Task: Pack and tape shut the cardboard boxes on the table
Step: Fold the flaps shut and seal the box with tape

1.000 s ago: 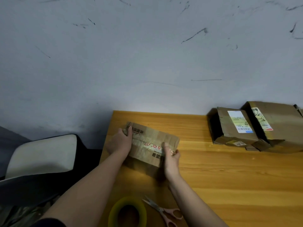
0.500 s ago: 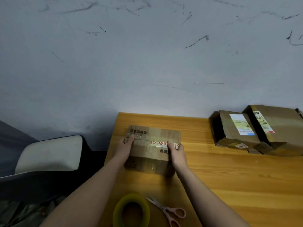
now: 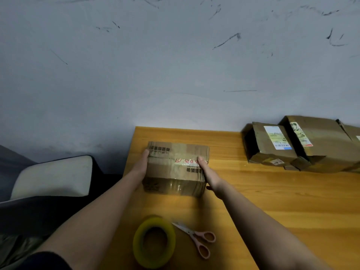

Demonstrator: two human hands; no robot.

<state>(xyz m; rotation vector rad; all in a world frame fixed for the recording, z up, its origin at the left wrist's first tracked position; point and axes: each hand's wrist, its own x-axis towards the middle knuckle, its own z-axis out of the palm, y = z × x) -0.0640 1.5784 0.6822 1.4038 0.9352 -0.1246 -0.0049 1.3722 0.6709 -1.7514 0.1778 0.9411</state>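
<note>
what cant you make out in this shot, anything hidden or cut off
All in the head view:
- Inside of the box: flaps down, contents hidden.
- Left hand and right hand fingers: hidden behind the box's sides.
- Printed text on the box and the labels on the boxes at right: too small to read.
- Rightmost box: cut off by the right edge.
- Free end of the tape roll: too dim to find.

Landmark: wooden orange-brown table (image 3: pixel 272 201). Pale grey wall (image 3: pixel 175 65) with dark scuff marks rises behind the table's far edge. Off the table's left edge: dark chair with an off-white cushioned pad (image 3: pixel 52 177), lower than the tabletop.
</note>
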